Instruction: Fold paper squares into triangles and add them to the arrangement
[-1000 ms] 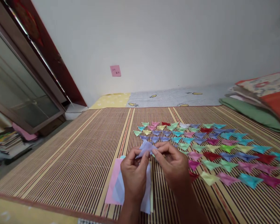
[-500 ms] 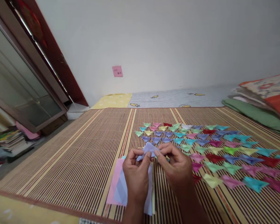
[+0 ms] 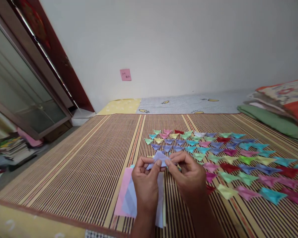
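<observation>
A small piece of folded lavender paper (image 3: 159, 156) is held up between my two hands, just above the mat. My left hand (image 3: 146, 180) pinches its left side between thumb and fingers. On the other side, my right hand (image 3: 188, 173) grips the right edge with thumb and forefinger. Below my left hand and wrist lies a stack of paper sheets (image 3: 121, 198) in pink, lavender and pale yellow, partly covered by the hand. Rows of folded paper pieces (image 3: 248, 178) in many colours spread over the mat to the right.
The striped bamboo mat (image 3: 89, 172) covers the bed. Folded bedding (image 3: 275, 124) is piled at the far right. A pink note (image 3: 125, 75) sticks to the white wall. At the left stand a glass-fronted cabinet (image 3: 22, 76) and a pile of books (image 3: 12, 147).
Both hands keep their pinch on the lavender paper, with hardly any movement. The whole view has shifted very slightly.
</observation>
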The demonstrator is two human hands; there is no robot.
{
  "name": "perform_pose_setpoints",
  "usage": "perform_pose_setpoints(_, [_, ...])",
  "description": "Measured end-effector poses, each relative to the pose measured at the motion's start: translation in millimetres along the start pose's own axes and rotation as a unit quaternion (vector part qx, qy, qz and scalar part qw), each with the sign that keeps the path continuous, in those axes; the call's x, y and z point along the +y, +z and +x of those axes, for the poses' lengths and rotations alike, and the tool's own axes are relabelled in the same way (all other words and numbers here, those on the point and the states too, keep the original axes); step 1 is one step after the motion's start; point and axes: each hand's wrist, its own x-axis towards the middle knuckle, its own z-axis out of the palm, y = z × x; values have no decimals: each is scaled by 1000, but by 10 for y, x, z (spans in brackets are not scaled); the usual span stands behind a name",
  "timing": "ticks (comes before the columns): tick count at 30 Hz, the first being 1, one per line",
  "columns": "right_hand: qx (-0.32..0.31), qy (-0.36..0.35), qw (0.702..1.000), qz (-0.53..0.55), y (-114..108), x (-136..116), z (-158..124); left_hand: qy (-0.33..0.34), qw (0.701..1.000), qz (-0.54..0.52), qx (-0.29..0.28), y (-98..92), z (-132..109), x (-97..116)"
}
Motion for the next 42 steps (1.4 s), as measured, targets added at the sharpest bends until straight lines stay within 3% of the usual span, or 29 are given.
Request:
perform_pose_setpoints(6, [18,57,998,9,23,3,-14,7,1000,-13,13,-43,51,-32])
perform_pose_setpoints(11, [-1,90,995,50,-32,20,13,18,999,11,39,-66,69,-10])
perform_pose_setpoints(17, [-121,63,990,-27,-145,-8,86,7,999,33,-33,6,4,37])
perform_pose_setpoints(19, [-133,49,990,-30,-139,-26,93,-1,997,43,-62,27,-16,34])
perform_pose_setpoints(27, [-81,99,991,42,-114,54,76,-56,990,44,-122,23,-3,22])
perform_pose_setpoints(37, [-78,168,980,74,-210,62,102,-77,978,12,-192,-22,16,88])
perform_pose_setpoints(42, [-49,223,966,119,-219,52,104,-35,985,23,-170,-89,34,98])
